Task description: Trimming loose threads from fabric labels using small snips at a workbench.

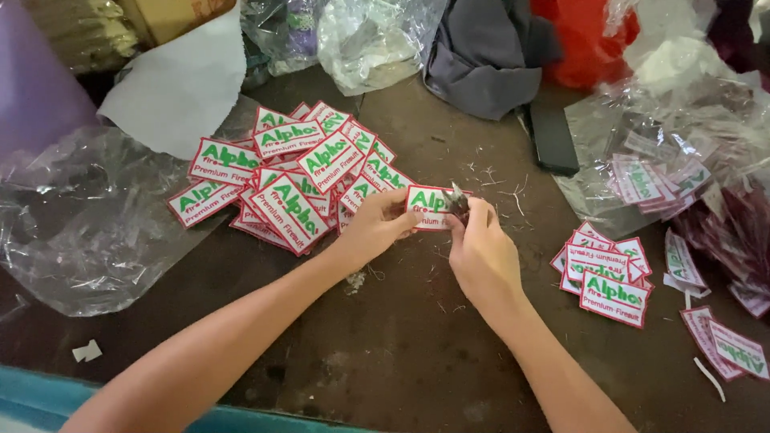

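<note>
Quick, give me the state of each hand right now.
Left hand: closed, pinching a white patch with red border by its left edge.
Right hand: closed around a small metal cutting tool held at the patch's right edge.

Looks like a small garment-trim workshop: worn brown bench (385,353) covered in piles of embroidered patches (289,172), thread clippings (493,180), crumpled plastic bags (72,216) and fabric scraps (489,56).

Lighting: soft, even, moderately dim; source not discernible. Shadows: faint, short, under the forearms on the dark counter (401,345). Glare: white sheen on crumpled plastic bags (80,224) at nine o'clock and clear plastic wrap (666,120) at two o'clock. Focus: centre sharp; slight softness toward corners. Distortion: mild wide-angle stretching at edges.
</note>
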